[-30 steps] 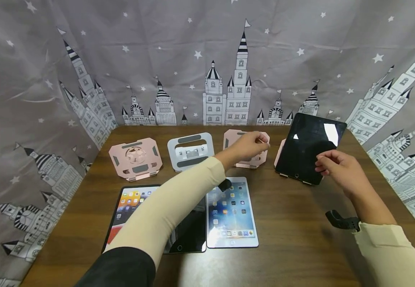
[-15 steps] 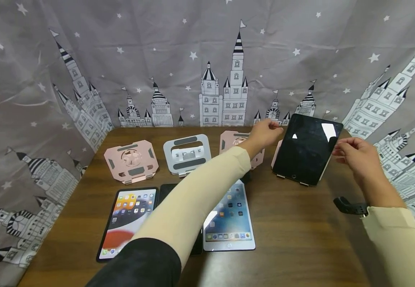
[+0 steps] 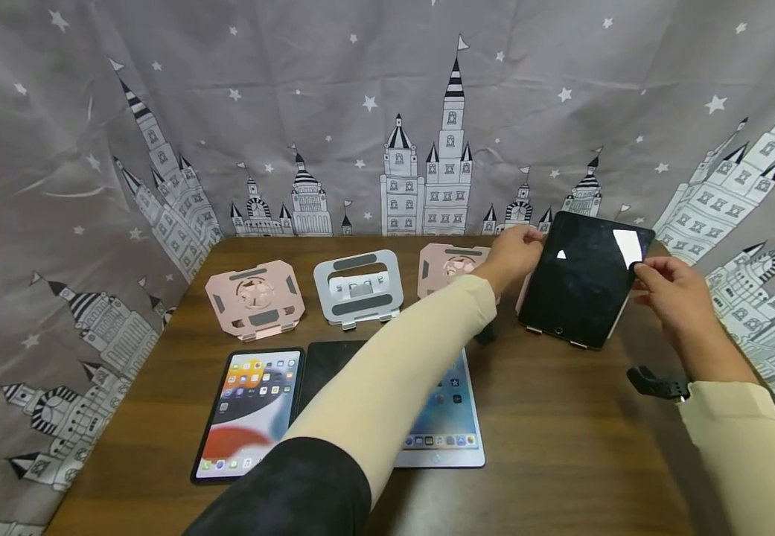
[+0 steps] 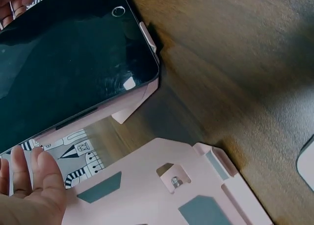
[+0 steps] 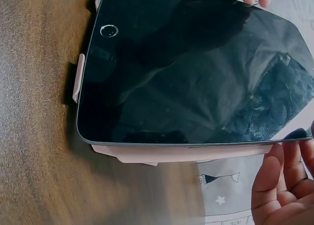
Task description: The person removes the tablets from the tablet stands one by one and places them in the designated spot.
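Observation:
A black-screened tablet (image 3: 578,279) leans on a pink stand (image 5: 186,154), its lower edge against the stand's small lips. My right hand (image 3: 675,298) pinches the tablet's right edge, thumb at the front and fingers behind. At the opposite edge, my left hand (image 3: 511,257) has its fingertips touching or very near the tablet, fingers loosely bent; its thumb is hidden in the left wrist view. Beneath my left arm stands another pink stand (image 4: 162,186), partly covered in the head view by my wrist.
Farther left stand a third pink stand (image 3: 255,298) and a pale blue stand (image 3: 360,286). On the wooden table (image 3: 555,439) lie a tablet with a lit colourful screen (image 3: 246,417), a dark tablet (image 3: 327,361) and a white tablet (image 3: 477,450), partly under my left sleeve. A castle-print cloth (image 3: 333,97) hangs behind.
My left hand has moved right, from over the neighbouring pink stand to the tablet's left edge. My right hand has shifted from in front of the tablet to its right edge and now pinches it.

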Demonstrator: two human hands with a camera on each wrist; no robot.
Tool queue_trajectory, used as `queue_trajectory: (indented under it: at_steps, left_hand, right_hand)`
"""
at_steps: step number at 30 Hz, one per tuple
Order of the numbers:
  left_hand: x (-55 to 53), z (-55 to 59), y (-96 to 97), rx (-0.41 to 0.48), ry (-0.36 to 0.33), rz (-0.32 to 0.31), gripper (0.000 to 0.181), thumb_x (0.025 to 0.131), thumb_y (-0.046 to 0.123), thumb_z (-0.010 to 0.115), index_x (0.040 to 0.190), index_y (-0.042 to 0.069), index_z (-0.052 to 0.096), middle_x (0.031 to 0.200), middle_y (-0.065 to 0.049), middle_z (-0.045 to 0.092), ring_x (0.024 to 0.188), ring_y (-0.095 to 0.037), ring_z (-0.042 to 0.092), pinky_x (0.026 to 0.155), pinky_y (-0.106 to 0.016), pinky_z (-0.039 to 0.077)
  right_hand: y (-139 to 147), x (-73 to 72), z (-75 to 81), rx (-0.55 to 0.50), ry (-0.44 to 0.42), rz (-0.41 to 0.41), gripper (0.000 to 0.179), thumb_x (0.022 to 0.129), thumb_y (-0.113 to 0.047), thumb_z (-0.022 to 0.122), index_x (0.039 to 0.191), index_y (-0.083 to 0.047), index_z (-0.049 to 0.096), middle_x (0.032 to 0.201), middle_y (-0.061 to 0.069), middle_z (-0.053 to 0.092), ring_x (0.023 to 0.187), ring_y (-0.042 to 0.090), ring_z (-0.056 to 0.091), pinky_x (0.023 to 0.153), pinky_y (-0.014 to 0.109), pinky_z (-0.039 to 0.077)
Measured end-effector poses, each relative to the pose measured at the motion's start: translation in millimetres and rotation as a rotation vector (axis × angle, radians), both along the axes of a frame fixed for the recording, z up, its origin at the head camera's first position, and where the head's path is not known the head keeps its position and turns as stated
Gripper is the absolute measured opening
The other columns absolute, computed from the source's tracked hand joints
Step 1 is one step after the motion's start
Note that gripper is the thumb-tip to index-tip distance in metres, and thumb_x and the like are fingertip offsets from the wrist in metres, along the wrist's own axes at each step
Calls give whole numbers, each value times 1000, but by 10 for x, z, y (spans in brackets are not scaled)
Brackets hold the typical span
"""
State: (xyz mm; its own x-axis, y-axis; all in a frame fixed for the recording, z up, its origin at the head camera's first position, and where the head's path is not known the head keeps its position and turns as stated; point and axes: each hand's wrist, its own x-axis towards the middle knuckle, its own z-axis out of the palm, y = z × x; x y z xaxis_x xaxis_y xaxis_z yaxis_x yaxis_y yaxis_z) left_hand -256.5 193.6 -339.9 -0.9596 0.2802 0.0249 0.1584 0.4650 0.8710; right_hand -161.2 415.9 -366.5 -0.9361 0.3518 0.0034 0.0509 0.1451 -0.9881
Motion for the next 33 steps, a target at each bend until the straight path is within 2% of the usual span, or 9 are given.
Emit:
queue_trajectory:
  at_steps: [6,10,15,18,21,26,29,33]
  left_hand:
    - [17,6,84,-65,10,35,17,99,19,58,111,18,70,106,7,67,92,-5,58,76,-15,43]
    - [40,-2,152,-55,15,59,18,98,22,61,112,19,71,106,9,68,92,-4,59,76,-14,43]
    - [63,-27,180,-49,12,120,12,97,23,63,105,20,72,97,11,67,86,-3,57,73,-14,42]
    - [68,-29,158,-50,16,134,9,97,23,64,102,20,72,94,11,66,84,-3,56,72,-14,42]
    - [77,-53,141,-27,37,118,8,97,24,64,100,19,70,92,11,64,82,-3,56,71,-14,42]
    - [72,-70,45,52,98,42,11,98,21,64,104,16,71,95,9,66,85,-1,57,73,-11,42]
    - [81,-92,-36,97,96,4,12,99,21,63,106,15,70,97,9,66,88,0,57,76,-11,42]
    - [103,-109,-127,152,74,-26,10,99,21,63,105,16,68,97,10,64,89,-1,57,78,-12,43]
  right_hand:
    - [1,-37,9,-42,19,-19,9,98,-17,62,102,-12,55,84,-7,58,69,3,60,57,15,52]
    - [9,-51,13,-17,12,-57,8,98,-17,63,101,-14,56,83,-8,58,68,2,60,57,15,51]
    - [-11,-28,4,125,-23,-91,2,99,-20,59,100,-19,58,81,-13,58,66,0,60,59,14,51]
    - [-41,-20,11,211,-34,-117,1,100,-22,58,99,-22,58,80,-15,57,65,-1,59,59,12,50]
    - [-61,6,28,209,-18,-143,5,99,-23,60,99,-18,58,79,-14,56,63,0,59,58,12,49]
    - [-110,37,88,95,57,-154,5,97,-17,63,96,-13,60,77,-9,57,59,2,58,56,12,49]
    - [-142,50,106,24,111,-144,4,95,-13,65,93,-11,62,77,-7,58,58,3,58,56,12,49]
    - [-181,67,126,8,152,-123,5,95,-11,66,91,-12,63,75,-8,59,58,3,58,56,12,49]
